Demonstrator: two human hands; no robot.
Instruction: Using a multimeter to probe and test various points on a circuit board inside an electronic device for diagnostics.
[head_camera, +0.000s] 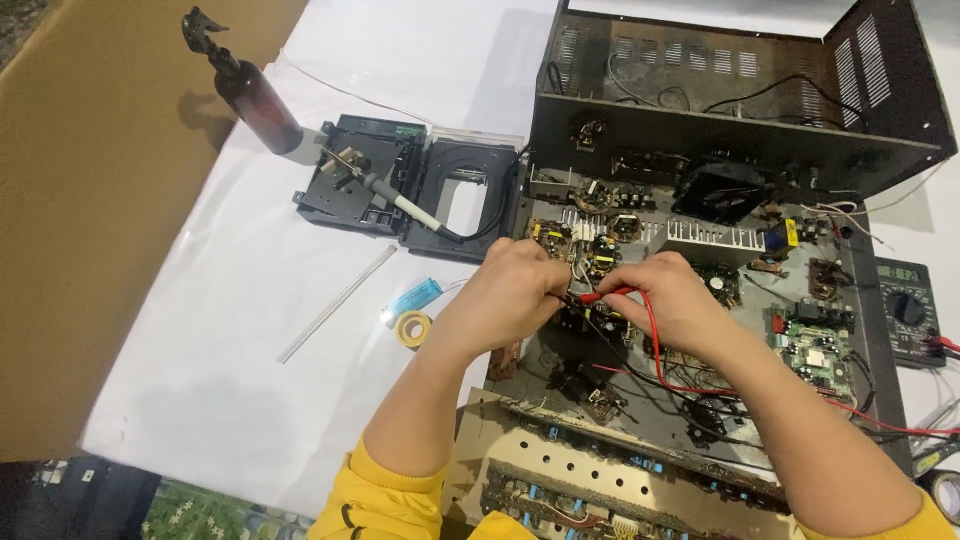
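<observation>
An opened electronic chassis (700, 130) lies on a white sheet, its circuit boards (810, 345) and wiring exposed. My left hand (510, 295) pinches a black test probe over the boards near the chassis's left side. My right hand (675, 300) grips a red test probe (610, 294), its tip pointing left toward my left hand's fingers. The red lead (660, 365) loops down across the boards and runs right toward a dark multimeter (908, 312) at the right edge. The two probe tips meet close together on a small board; the exact contact spot is hidden by my fingers.
A soldering iron (385, 192) rests on a black disc-drive mechanism (415, 185) left of the chassis. A brown spray bottle (255, 90) lies at upper left. A clear rod (335, 305), a blue capacitor (415, 295) and a yellow tape roll (413, 328) lie on the sheet. Black tape roll (945, 495) sits lower right.
</observation>
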